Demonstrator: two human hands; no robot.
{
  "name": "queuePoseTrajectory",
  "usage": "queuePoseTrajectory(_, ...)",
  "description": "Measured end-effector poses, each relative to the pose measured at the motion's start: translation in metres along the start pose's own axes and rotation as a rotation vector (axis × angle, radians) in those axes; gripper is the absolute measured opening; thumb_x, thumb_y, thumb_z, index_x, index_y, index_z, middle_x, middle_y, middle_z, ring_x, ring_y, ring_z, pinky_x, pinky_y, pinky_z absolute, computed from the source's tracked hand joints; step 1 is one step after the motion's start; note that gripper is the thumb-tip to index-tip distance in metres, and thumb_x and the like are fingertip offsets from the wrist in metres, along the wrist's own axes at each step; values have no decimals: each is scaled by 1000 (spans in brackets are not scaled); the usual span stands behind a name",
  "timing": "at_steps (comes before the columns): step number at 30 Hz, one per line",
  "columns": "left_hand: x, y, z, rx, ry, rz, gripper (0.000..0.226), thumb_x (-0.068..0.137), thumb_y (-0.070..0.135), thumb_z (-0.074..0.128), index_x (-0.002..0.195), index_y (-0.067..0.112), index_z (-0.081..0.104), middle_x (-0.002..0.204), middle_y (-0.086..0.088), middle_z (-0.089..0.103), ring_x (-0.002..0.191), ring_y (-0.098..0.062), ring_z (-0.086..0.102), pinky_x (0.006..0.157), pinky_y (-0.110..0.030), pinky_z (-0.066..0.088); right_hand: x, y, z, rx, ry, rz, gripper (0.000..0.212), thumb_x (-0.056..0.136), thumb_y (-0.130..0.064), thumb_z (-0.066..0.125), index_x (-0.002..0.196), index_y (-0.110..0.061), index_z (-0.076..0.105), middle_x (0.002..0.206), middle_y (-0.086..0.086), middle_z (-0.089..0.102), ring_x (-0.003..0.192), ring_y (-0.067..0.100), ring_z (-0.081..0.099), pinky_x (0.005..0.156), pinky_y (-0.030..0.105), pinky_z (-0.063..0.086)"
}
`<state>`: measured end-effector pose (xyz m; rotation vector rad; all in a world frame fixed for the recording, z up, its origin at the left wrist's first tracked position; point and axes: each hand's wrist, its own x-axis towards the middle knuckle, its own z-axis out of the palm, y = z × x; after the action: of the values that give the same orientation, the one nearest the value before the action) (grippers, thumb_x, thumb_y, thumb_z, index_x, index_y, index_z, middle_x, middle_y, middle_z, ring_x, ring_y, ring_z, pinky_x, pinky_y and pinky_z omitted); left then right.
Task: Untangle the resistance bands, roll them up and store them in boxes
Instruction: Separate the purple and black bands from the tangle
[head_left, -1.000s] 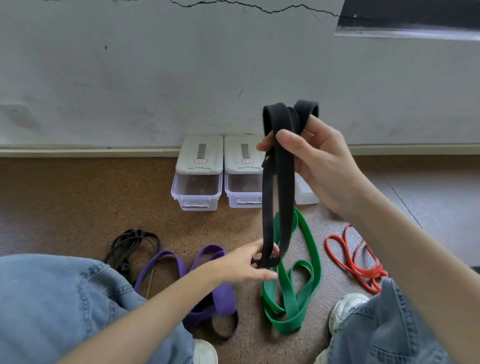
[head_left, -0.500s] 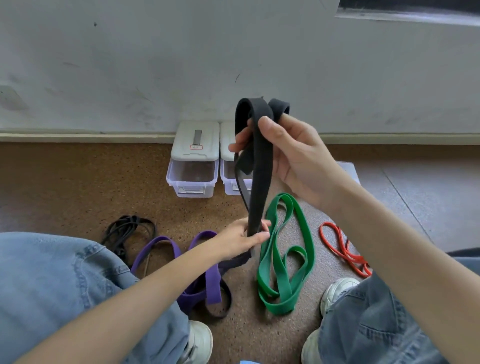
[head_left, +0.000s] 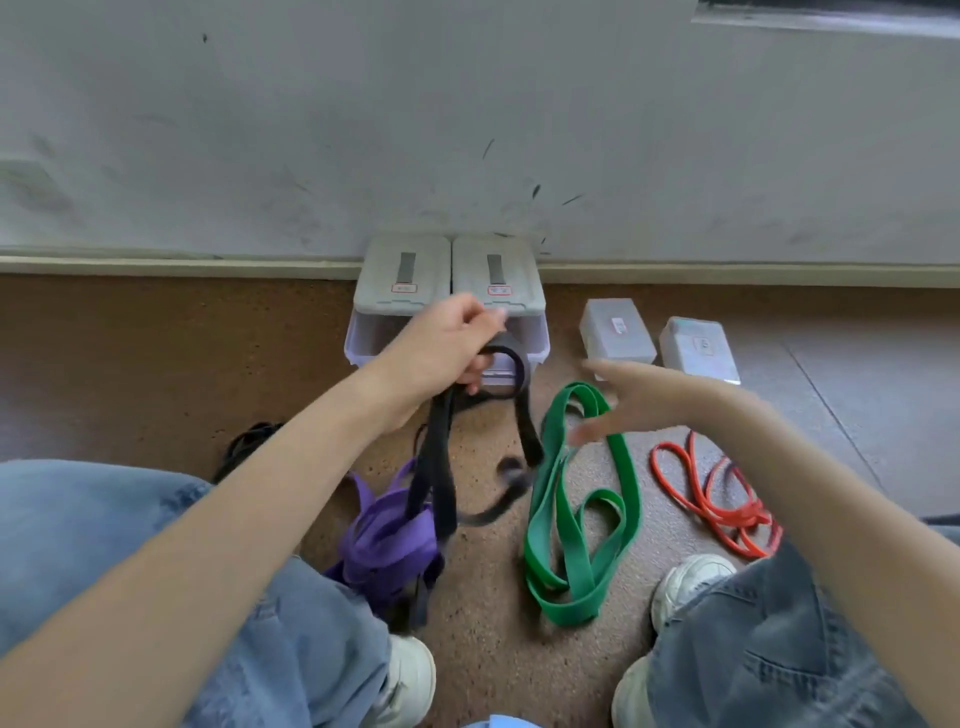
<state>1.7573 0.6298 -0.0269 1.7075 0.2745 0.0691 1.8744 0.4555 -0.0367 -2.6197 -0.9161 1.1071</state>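
My left hand (head_left: 447, 343) grips the top loop of the wide black band (head_left: 439, 467), raised in front of two lidded boxes (head_left: 449, 280) by the wall. The band's strands hang down over the purple band (head_left: 384, 540) on the floor. My right hand (head_left: 634, 405) is blurred, fingers spread, holding nothing, above the green band (head_left: 576, 525). A thin red band (head_left: 717, 499) lies coiled at the right. A thin black band (head_left: 244, 447) shows behind my left forearm.
Two small clear lidded boxes (head_left: 618, 332) (head_left: 698, 348) sit right of the big ones. My knees in jeans and white shoes (head_left: 691, 582) frame the floor area. The grey wall and its baseboard (head_left: 156, 265) close off the far side.
My right hand let go of the black band and dropped toward the green band. My left hand moved up and took the band's top loop, near the boxes. The view tilted down.
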Motion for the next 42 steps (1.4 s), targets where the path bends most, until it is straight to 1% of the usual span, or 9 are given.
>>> queuePoseTrajectory(4,-9,36,17,-142,-62,158,21,99,25,41,92,6,45,42,11,39,39,-5,34,44,-16,37,-14,-34,21,556,-176,-553,51,74,-30,76,120,-30,54,115,-15,64,110,0,57,90,17,46)
queuePoseTrajectory(9,-12,11,-16,148,-54,73,37,73,53,60,87,20,54,49,11,54,44,-1,48,52,-17,42,-14,-33,-6,886,197,-512,4,78,-19,67,76,-15,66,55,-8,56,62,10,60,68,23,49)
queuePoseTrajectory(15,-9,-72,12,229,-332,40,19,76,2,73,90,9,63,84,1,65,80,-11,61,79,-29,51,-23,-47,-11,1279,182,-763,35,80,4,51,58,-19,65,52,-5,54,56,10,57,68,25,53)
queuePoseTrajectory(18,-15,-107,15,375,-409,-74,25,79,15,73,91,29,56,91,13,60,92,-9,60,90,-34,49,-34,-43,-36,1640,292,-801,27,86,7,42,69,-9,56,60,5,55,65,15,58,71,32,52)
queuePoseTrajectory(22,4,-97,5,389,7,-66,42,71,32,79,98,32,46,105,5,54,102,-19,57,83,-30,49,-39,-41,-35,1607,232,-796,13,81,-1,53,93,-4,51,108,15,67,106,25,64,91,41,51)
queuePoseTrajectory(26,8,-82,26,142,-244,123,73,67,27,82,126,36,39,135,3,47,123,-10,45,103,-25,37,-37,-61,-10,1739,-9,-828,22,82,-6,47,86,-2,69,101,9,71,107,20,64,103,40,42)
queuePoseTrajectory(31,-9,-114,48,269,-253,44,29,79,4,72,105,-5,63,105,-20,66,97,-23,63,91,-30,49,-43,-52,-28,2051,71,-889,32,85,-5,43,60,-7,64,76,4,63,90,21,65,104,54,37)
queuePoseTrajectory(38,-12,-98,35,-27,-485,-138,31,85,12,66,112,27,61,120,2,61,114,-13,56,94,-21,45,-37,-48,-27,2098,101,-861,30,82,-4,44,55,-8,56,73,6,58,83,22,62,103,55,37)
queuePoseTrajectory(42,-13,-97,34,-31,-532,-192,15,92,18,57,83,11,66,81,-3,68,89,-20,67,93,-33,48,-29,-42,-26,2055,284,-678,27,89,-3,42,67,-5,56,70,6,61,79,21,63,101,47,42)
